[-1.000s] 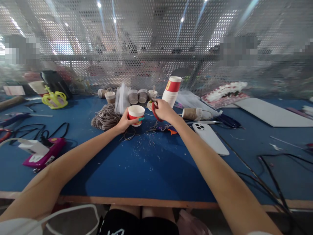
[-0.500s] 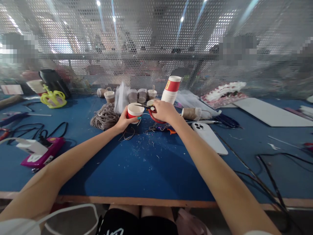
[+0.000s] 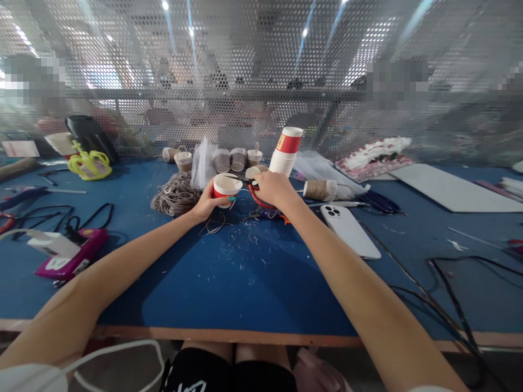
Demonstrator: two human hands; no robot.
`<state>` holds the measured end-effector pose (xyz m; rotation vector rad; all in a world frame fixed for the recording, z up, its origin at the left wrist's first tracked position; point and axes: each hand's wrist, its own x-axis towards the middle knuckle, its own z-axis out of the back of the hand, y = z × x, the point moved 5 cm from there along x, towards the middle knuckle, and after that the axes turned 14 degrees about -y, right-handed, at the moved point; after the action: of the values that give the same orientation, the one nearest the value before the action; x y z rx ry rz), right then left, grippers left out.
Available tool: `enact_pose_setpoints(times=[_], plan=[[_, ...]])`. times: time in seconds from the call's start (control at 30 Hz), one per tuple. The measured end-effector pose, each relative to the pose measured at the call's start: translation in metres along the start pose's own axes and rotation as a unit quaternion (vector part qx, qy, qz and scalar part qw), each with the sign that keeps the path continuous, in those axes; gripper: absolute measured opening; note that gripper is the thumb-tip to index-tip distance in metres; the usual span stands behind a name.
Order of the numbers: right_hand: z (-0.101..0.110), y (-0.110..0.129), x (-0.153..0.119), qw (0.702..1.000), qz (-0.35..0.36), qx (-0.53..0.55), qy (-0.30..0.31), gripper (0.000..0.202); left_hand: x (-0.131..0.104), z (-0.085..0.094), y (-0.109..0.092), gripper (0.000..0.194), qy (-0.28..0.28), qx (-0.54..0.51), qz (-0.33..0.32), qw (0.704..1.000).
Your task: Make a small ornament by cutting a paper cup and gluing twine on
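Red-and-white paper cup (image 3: 223, 191), mouth up, gripped round its side by the left hand (image 3: 206, 206), well back from the near edge of the tabletop (image 3: 229, 294). Right hand (image 3: 272, 188) clamped on the scissors (image 3: 256, 199); hands apart from each other, blades reaching in at the rim. Whether the blades are parted, cannot tell. Chief hazard, as I judge it: the left hand lies near the points, so a skid off the curved rim could nick it. Wall likely thin; too firm a squeeze could buckle it and send a cut crooked. Loose strands (image 3: 214, 224) near the cup's foot could snag on a blade or be clipped by mistake, as could the twine (image 3: 174, 197) just left. Behind the right hand, the stack (image 3: 290, 142) seems to lean; a knuckle swung toward the far edge might topple it. Farther right, the wrapped cup (image 3: 315, 190) lies on its side, apt to roll if nudged. Phone (image 3: 351, 231) beside the right forearm: a careless elbow could shove it. Scraps (image 3: 237, 247) litter the middle, between cup and near edge; more clippings could hide a stray sliver.
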<state>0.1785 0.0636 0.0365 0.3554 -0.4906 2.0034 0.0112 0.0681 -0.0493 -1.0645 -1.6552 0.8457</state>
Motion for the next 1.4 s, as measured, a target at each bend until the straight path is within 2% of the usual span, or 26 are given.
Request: enact_pose_setpoints(times=[0.3,0.73,0.87,1.07,1.4], plan=[[-0.005,0.0,0.001,1.0,-0.003,0.002,0.002,0.038,-0.001,0.0,0.001,0.077,-0.009,-0.003,0.028,1.0],[-0.004,0.002,-0.001,1.0,0.003,0.003,0.03,0.038,0.0,0.0,0.005,0.082,0.04,-0.009,0.042,0.998],[-0.005,0.003,-0.001,1.0,0.001,0.004,0.029,0.038,-0.001,0.0,0.005,0.078,0.045,-0.02,0.05,0.998],[-0.007,0.006,0.0,0.999,0.004,0.024,0.023,0.037,-0.005,-0.003,0.005,0.059,0.066,0.009,0.077,0.995],[0.003,-0.01,0.001,0.998,-0.024,0.056,-0.019,0.045,-0.004,-0.003,0.002,0.073,0.034,-0.012,0.075,0.997]])
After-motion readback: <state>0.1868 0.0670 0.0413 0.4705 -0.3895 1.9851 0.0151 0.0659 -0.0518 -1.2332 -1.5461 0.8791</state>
